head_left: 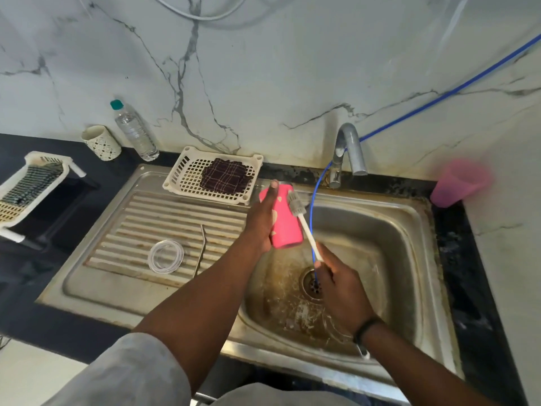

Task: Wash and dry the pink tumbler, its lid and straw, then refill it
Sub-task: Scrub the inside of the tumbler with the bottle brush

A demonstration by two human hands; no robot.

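My left hand [263, 218] grips the pink tumbler [288, 221] over the left edge of the sink basin [404, 230], with its mouth tilted away from me. My right hand [339, 285] holds the white handle of a bottle brush [301, 218], whose grey bristle head lies against the tumbler's outer wall near the mouth. The clear round lid [166, 256] lies on the ribbed drainboard [123, 230]. A metal straw [200, 250] lies beside it to the right.
A white basket [175, 171] with a dark checked cloth [227, 177] stands behind the drainboard. The tap [349, 150] and a blue hose [314, 206] hang over the basin. A water bottle [134, 131], a patterned cup [101, 143], a pink plastic cup [459, 183] and a rack [29, 186] stand around.
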